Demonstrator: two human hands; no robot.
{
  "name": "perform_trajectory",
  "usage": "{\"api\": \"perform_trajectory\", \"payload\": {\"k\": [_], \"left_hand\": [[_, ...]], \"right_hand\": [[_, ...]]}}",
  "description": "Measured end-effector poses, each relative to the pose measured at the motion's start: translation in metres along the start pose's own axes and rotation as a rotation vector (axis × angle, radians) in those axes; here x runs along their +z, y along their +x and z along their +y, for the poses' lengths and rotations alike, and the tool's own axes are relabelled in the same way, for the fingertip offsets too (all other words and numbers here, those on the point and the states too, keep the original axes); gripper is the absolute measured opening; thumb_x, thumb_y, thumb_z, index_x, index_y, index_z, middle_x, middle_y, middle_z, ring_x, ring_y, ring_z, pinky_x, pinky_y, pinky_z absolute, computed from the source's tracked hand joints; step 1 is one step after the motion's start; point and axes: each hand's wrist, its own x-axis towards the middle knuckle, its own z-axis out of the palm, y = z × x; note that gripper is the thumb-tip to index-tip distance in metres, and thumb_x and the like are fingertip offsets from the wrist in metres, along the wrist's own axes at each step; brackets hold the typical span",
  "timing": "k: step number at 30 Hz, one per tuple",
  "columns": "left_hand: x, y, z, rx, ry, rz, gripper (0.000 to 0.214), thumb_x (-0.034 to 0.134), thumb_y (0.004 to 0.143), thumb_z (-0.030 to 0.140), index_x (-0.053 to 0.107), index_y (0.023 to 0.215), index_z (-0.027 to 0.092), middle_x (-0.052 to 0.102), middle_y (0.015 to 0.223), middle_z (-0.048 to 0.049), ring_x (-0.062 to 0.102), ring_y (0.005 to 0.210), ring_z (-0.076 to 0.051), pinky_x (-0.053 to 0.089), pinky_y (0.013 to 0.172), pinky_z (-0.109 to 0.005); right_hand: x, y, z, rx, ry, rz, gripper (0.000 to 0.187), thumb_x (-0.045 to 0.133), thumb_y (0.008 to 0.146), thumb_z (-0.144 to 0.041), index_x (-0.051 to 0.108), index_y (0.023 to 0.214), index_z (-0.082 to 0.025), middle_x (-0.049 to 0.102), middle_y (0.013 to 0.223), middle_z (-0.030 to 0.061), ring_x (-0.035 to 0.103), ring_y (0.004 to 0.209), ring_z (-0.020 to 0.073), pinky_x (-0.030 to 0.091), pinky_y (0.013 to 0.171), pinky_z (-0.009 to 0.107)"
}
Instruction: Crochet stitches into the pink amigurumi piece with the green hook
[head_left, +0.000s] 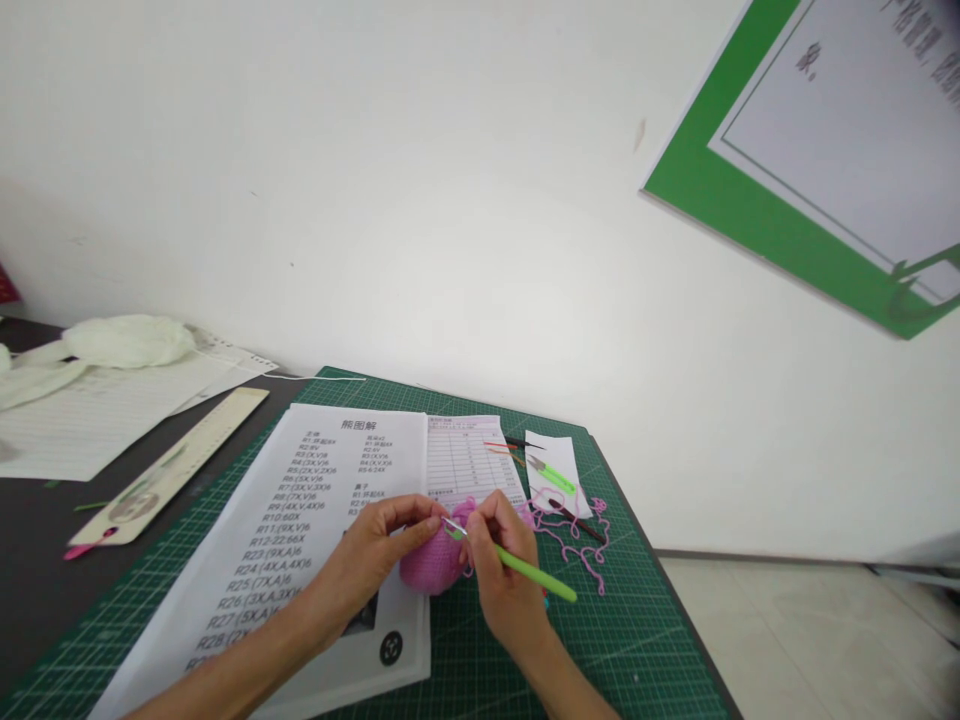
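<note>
looks like a craft workroom or hobby classroom: green gridded cutting mat over a dark table, printed crochet pattern sheet near centre, long ruler and white yarn far left, small snips, bare white wall with green-bordered notice board far right.
</note>
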Motion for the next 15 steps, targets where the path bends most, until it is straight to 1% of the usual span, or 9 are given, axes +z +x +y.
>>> {"api": "perform_trajectory", "payload": {"k": [7, 15], "left_hand": [[-0.0004, 0.0021, -0.0039, 0.014, 0.04, 0.049, 0.015, 0.071, 0.074, 0.033, 0.077, 0.08, 0.021, 0.073, 0.077, -0.0016, 0.059, 0.075, -0.02, 0.042, 0.069, -0.028], [0.0003, 0.0009, -0.0004, 0.0, 0.043, 0.039, 0.018, 0.069, 0.076, 0.034, 0.077, 0.083, 0.02, 0.075, 0.081, -0.0033, 0.06, 0.076, -0.021, 0.044, 0.07, -0.029]], "right_hand": [[0.0013, 0.0003, -0.0068, -0.088, -0.133, 0.005, 0.023, 0.044, 0.092, -0.027, 0.04, 0.071, -0.022, 0.043, 0.061, -0.0048, 0.044, 0.056, 0.0131, 0.029, 0.057, 0.027], [-0.0019, 0.0002, -0.0046, -0.082, -0.124, -0.013, 0.022, 0.041, 0.094, -0.03, 0.044, 0.073, -0.022, 0.048, 0.06, -0.004, 0.047, 0.054, 0.0129, 0.034, 0.055, 0.026]]}}
